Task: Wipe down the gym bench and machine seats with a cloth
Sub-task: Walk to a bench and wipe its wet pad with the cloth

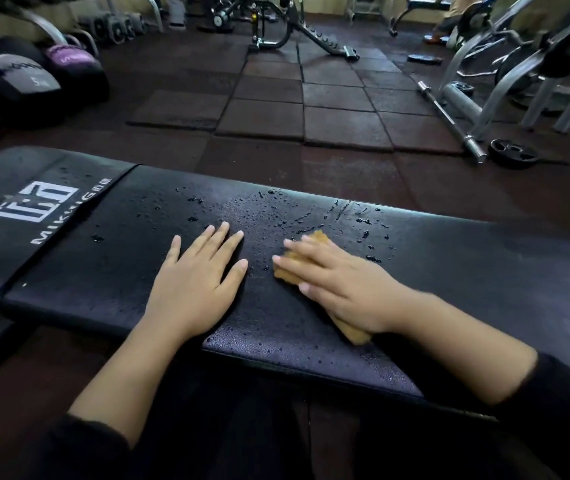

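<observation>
A: While the bench [311,323] pad is beaded with droplets [363,233], note the hands. Status?

B: Right hand [339,282] lies flat on the cloth [318,239], fingers straight and spread, pressing it onto the pad. No curl, no pinch. Left hand [197,285] rests palm down on bare pad just beside the cloth, toward the end of the bench with the white logo [34,206]; fingers extended, holding nothing.

A: Cloth position?

B: On the bench top, near mid-length, mostly under the right palm. An orange-tan corner shows past the fingertips toward the far edge of the bench, another behind the wrist at the near edge.

A: Handling estimate?

B: Judged soft, light, limp; it folds under the palm. Likely damp soon. Pad looks like textured vinyl, wet, so probably slick; the cloth should glide easily. Best contact: flat palm over its centre, fingers spread to keep the edges from bunching.

A: Remaining work?

B: Beads cluster beyond the cloth toward the far edge of the bench, with a few toward the logo end. Wipe judged early.
</observation>
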Motion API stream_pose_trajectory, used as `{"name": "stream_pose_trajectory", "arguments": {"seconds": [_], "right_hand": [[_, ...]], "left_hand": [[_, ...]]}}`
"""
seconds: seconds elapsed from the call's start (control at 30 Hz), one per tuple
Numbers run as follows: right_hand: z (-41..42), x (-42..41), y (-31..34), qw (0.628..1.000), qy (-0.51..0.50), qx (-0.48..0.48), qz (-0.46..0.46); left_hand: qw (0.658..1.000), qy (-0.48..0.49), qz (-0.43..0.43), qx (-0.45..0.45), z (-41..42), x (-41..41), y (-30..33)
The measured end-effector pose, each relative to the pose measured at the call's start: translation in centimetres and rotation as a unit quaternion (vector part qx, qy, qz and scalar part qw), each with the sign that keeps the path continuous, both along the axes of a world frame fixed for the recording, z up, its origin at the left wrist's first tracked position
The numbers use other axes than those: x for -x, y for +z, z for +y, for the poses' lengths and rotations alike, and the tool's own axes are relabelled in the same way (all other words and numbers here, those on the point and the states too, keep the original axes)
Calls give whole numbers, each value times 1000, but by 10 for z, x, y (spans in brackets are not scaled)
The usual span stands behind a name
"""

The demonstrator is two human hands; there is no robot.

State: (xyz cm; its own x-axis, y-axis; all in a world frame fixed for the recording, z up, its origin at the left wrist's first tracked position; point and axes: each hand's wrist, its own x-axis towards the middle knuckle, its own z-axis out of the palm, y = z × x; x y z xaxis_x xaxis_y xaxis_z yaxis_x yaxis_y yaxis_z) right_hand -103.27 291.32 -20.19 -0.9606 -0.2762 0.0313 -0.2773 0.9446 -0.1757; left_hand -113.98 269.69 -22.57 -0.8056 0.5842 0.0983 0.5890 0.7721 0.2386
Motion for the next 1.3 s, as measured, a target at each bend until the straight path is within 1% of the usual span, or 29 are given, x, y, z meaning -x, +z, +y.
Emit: {"name": "stream_pose_trajectory", "arguments": {"seconds": [0.1, 0.2, 0.3, 0.37, 0.4, 0.5, 0.57, 0.67, 0.77, 0.8, 0.87, 0.93, 0.97, 1.0, 1.13, 1.2, 1.3], "right_hand": [[20, 60, -1, 1000, -29, 4, -10], [51, 91, 1, 995, -86, 55, -16], [78, 81, -1, 984, -157, 81, -10], [81, 63, -3, 980, -183, 72, -12], [77, 53, -4, 982, -180, 56, -13], [41, 27, -9, 992, -124, -8, 12], [16, 27, -10, 994, -97, -31, 32], [5, 60, -8, 996, -84, -1, 24], [29, 100, -5, 995, -87, 44, 1], [43, 107, -4, 993, -104, 60, -5], [75, 108, -2, 981, -176, 74, -19], [99, 89, -2, 969, -235, 70, -18], [103, 75, -1, 967, -247, 65, -9], [101, 60, -1, 968, -244, 57, 3], [53, 20, -6, 987, -158, 4, 33], [31, 28, -8, 988, -150, -11, 27], [24, 65, -6, 990, -142, 20, 20]], "left_hand": [[1000, 3, 7, 5, 1, -1, 1], [1000, 1, 7, -2, 0, 0, 0], [1000, -3, 13, 1, -1, 1, -2], [1000, -1, 15, -3, -1, 1, -3], [1000, 1, 16, -7, 0, 1, -4], [1000, 4, 20, -14, 2, 1, -4], [1000, 3, 21, -20, 2, 1, -4], [1000, 2, 17, -24, 3, 1, -3], [1000, 2, 11, -22, 2, 1, -3], [1000, 1, 10, -21, 1, 1, -3], [1000, -1, 8, -19, 0, 1, -3], [1000, 0, 9, -16, 0, 1, -4], [1000, 0, 10, -16, 0, 1, -4], [1000, 1, 11, -17, 0, 1, -4], [1000, 4, 13, -20, 2, 1, -4], [1000, 6, 15, -15, 2, 1, -4], [1000, 6, 10, -18, 2, 1, -3]]}}
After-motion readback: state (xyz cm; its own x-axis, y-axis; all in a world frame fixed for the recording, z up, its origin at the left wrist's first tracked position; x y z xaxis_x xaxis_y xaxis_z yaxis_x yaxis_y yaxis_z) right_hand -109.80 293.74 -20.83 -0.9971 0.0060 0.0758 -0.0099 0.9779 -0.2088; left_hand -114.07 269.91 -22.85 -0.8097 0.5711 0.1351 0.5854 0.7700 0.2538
